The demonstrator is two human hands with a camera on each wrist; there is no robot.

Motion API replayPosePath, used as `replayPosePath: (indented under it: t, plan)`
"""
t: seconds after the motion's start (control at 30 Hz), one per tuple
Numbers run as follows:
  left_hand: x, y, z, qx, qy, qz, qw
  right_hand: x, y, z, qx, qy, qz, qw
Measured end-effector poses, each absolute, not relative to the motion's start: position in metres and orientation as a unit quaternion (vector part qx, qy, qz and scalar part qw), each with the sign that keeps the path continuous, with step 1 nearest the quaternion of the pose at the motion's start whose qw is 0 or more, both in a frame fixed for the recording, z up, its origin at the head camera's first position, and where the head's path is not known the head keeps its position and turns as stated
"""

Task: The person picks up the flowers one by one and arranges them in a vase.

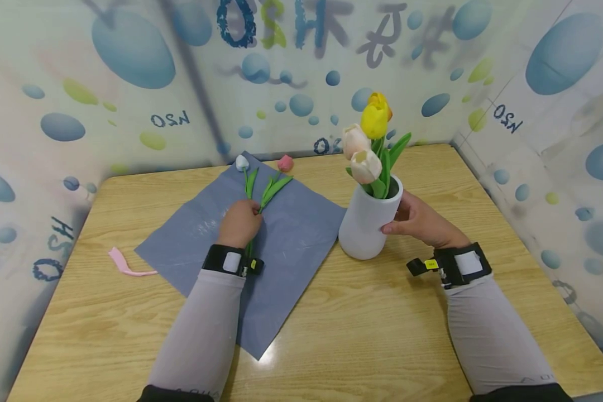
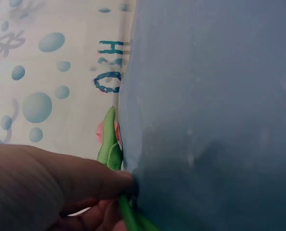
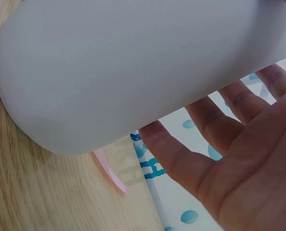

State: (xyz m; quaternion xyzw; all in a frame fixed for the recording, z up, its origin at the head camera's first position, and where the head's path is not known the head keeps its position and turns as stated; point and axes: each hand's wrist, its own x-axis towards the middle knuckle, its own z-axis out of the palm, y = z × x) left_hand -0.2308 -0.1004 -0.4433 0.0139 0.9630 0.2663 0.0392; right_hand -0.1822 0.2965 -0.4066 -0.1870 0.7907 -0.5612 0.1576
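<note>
My left hand (image 1: 239, 223) pinches the green stems of two artificial tulips, a white tulip (image 1: 242, 163) and a pink tulip (image 1: 285, 163), over a blue-grey sheet of wrapping paper (image 1: 296, 223). In the left wrist view, thumb and fingers close round the stems beside a green leaf (image 2: 108, 139). To the right, my right hand (image 1: 427, 220) grips a white vase (image 1: 364, 223), thumb on its near side and fingers behind it. The vase holds a yellow tulip (image 1: 374, 118), two pale tulips (image 1: 365, 166) and green leaves.
A pink ribbon (image 1: 125, 267) lies at the left, one end under the paper's edge. All this is on a light wooden table (image 1: 362, 335). Backdrop sheets (image 1: 291, 72) with blue and green dots rise behind the table and at its sides.
</note>
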Motion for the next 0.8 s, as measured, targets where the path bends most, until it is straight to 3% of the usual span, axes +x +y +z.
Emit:
replayPosePath:
  t: [0.8]
  plan:
    - [-0.22, -0.095, -0.411, 0.035, 0.951, 0.306, 0.033, -0.183, 0.297, -0.408, -0.192, 0.785, -0.567, 0.158]
